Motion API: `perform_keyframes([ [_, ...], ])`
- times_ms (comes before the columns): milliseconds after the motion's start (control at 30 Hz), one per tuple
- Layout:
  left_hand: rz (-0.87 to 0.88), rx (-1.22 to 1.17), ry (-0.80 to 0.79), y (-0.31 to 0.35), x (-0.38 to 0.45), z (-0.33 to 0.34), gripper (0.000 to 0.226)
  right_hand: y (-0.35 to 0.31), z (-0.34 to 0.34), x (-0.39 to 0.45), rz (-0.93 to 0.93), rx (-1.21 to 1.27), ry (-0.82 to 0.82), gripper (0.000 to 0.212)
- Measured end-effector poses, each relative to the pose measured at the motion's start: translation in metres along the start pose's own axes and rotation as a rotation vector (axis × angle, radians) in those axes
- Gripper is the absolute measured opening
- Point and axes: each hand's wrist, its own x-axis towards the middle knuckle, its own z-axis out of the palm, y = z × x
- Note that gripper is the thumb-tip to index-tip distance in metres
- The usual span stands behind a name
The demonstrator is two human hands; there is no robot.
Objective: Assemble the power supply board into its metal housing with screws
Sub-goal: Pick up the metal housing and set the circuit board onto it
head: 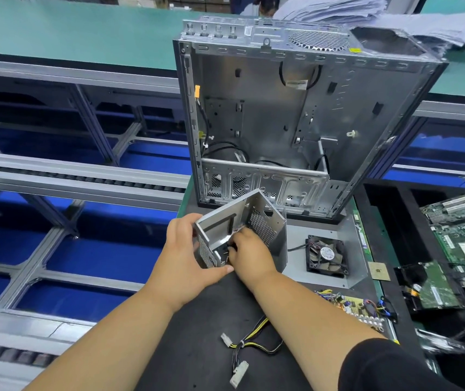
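Note:
A small open metal power supply housing (265,221) with perforated walls is tilted up above the black mat. My left hand (186,258) grips its left perforated wall, thumb along the lower edge. Reaching inside the housing, my right hand (249,255) has its fingers closed around a small dark part at the front wall; what it pinches is hidden. The power supply board (358,307), with coloured wires, lies on the mat to the right of my right forearm. Its cable bundle with white connectors (242,351) trails beneath that forearm.
A large open computer case (296,122) stands upright just behind the housing. A flat metal cover plate (324,277) carries a black fan (327,256). Green motherboards (462,235) lie at the right. A roller conveyor frame (70,179) runs along the left.

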Motion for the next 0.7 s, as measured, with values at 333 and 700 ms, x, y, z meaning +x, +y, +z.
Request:
perform_keyframes([
  [333, 0.054, 0.034, 0.021, 0.002, 0.000, 0.000, 0.096, 0.002, -0.006, -0.004, 0.147, 0.070, 0.064, 0.029],
  [700, 0.106, -0.057, 0.069, -0.006, 0.001, -0.009, 0.095, -0.007, -0.005, -0.012, -0.320, -0.135, -0.037, 0.037],
])
